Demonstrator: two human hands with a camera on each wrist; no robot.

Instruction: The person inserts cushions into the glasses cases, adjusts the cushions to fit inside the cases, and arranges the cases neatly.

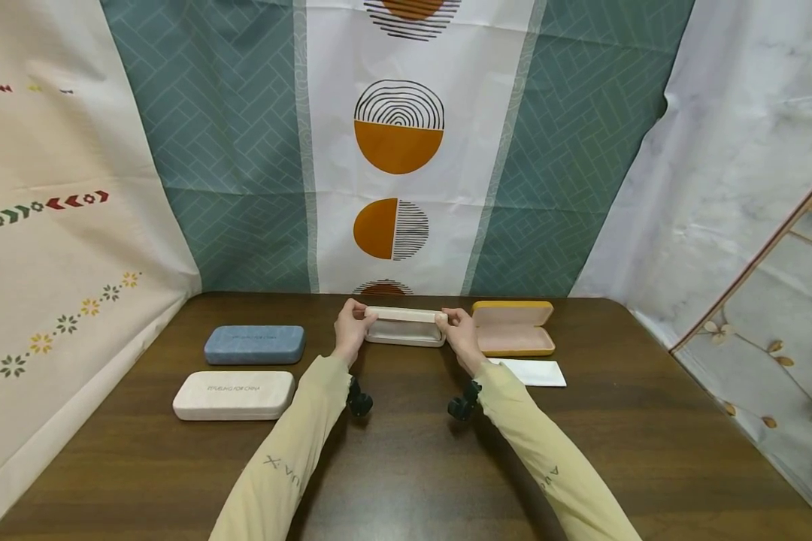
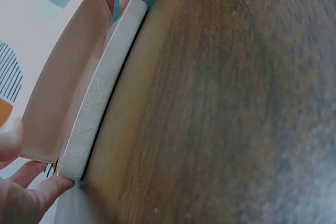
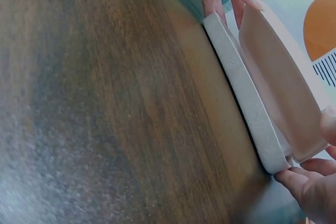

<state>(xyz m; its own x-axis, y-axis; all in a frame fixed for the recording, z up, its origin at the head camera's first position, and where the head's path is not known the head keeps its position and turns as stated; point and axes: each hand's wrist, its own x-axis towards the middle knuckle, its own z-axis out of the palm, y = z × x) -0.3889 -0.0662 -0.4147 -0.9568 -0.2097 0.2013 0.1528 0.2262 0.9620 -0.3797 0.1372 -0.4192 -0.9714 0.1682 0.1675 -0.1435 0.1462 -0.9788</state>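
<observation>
A cream glasses case lies near the far edge of the table with its lid partly raised, its pinkish lining showing in the left wrist view. The left hand grips its left end, thumb at the lid's edge and fingers by the end of the base. At the opposite end the right hand holds it in the same way. In the right wrist view the case's base rests on the table, and the lid stands tilted. I see nothing inside the case.
On the left lie a closed blue glasses case and, nearer, a closed cream glasses case. An open yellow glasses case stands right of the right hand. A folded white cloth lies before it. Curtains hang behind the table.
</observation>
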